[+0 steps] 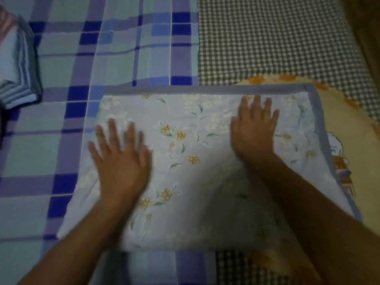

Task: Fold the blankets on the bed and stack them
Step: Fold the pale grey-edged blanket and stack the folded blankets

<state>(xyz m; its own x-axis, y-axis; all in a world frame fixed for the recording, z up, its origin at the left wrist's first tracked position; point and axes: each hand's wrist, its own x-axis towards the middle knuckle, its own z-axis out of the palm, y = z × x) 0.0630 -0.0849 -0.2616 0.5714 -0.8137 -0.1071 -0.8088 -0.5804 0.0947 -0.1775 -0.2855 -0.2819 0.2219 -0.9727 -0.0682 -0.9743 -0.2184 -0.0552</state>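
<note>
- I see a folded floral blanket [197,161] lying on the plaid bed sheet [67,64].
- My left hand [121,159] and right hand [254,128] press flat on it, fingers spread.
- I'd smooth outward evenly, squaring edges before stacking on the folded pile [18,68] at far left.

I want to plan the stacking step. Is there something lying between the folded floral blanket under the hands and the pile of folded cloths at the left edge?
Nothing visible does. Only flat plaid bedsheet lies between the floral blanket and the folded pile. Both the left hand and the right hand lie flat on the blanket.
</note>
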